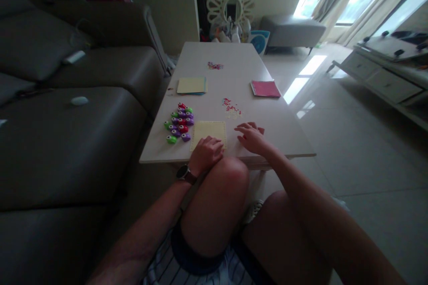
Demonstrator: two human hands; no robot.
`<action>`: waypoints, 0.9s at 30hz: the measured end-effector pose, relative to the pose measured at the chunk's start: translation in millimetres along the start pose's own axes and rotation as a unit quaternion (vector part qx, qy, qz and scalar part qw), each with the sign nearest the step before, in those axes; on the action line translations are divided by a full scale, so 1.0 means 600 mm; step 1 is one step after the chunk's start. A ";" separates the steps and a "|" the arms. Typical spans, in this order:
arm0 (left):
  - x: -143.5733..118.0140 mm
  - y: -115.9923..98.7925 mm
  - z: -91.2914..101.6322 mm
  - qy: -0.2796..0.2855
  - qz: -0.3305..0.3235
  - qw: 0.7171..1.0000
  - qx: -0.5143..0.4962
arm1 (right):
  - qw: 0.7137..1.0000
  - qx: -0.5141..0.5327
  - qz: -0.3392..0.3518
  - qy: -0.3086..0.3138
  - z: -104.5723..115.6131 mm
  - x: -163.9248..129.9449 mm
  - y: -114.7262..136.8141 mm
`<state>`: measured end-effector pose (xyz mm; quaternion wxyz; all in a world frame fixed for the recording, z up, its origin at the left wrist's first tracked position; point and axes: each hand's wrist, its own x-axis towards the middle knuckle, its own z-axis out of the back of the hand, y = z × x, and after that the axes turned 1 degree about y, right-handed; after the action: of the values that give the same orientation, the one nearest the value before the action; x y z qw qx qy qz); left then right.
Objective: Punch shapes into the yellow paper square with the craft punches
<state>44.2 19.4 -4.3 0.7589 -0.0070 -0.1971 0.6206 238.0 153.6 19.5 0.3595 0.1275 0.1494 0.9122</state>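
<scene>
A pale yellow sheet (209,129) with small notches along its edges lies near the front of the table. My left hand (207,153) rests on its lower part, fingers lying flat and nothing held. To the right of the sheet, my right hand (252,137) hovers at or touches the tabletop, its fingers stretched out and apart with nothing in them. Left of the sheet stand several small purple, green and red craft punches (181,121) with eye-like dots. Scattered red paper bits (232,106), with paler ones beside them, lie beyond my right hand.
On the white table (230,82) are a stack of yellow and blue sheets (192,85), a stack of pink-red sheets (265,88) and a farther pile of coloured bits (215,66). A dark sofa (76,129) borders the left side.
</scene>
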 end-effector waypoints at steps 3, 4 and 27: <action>0.000 0.000 -0.002 0.000 -0.001 1.000 0.006 | 0.996 0.066 -0.059 -0.017 0.007 0.011 0.000; 0.000 0.000 -0.002 0.001 -0.001 1.000 0.007 | 0.994 0.083 -0.071 -0.016 0.009 0.013 0.001; 0.002 0.008 -0.008 0.001 -0.012 0.999 -0.037 | 0.998 0.066 -0.021 0.003 0.009 0.001 -0.057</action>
<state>41.4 22.4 -9.4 0.7658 -0.0333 -0.2195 0.6035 260.5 178.8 11.9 0.3693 0.1447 0.2130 0.8929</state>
